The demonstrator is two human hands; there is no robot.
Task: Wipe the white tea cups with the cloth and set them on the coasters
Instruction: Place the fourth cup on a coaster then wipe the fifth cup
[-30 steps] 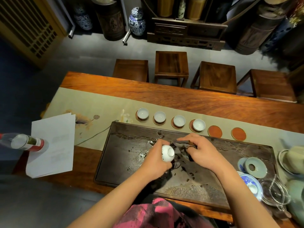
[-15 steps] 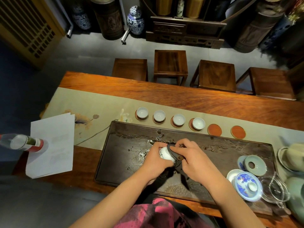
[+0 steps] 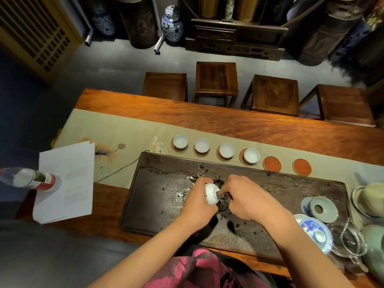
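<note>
From the head view, the left hand [image 3: 198,206] has its grip curled round a white tea cup [image 3: 211,193], held tilted on its side above the dark tea tray [image 3: 158,196]. The right hand [image 3: 244,199] has its grip pinched on a dark cloth [image 3: 222,196], pressed against the mouth of that cup; what lies inside the cup is hidden.

Beyond the tray, on the pale runner [image 3: 124,129] of the wooden worktop [image 3: 270,132], four white cups [image 3: 226,151] stand upright in a row, each on its own coaster and each showing a bare white inside. Just right of them lie two bare red coasters [image 3: 271,164].

At the tray's right end sit a pale green ring-shaped lid [image 3: 323,208], a blue-and-white lidded bowl [image 3: 314,230] and a clear glass pitcher [image 3: 349,240]. Left of the tray, white papers [image 3: 66,181] lie under a bottle [image 3: 31,178].
</note>
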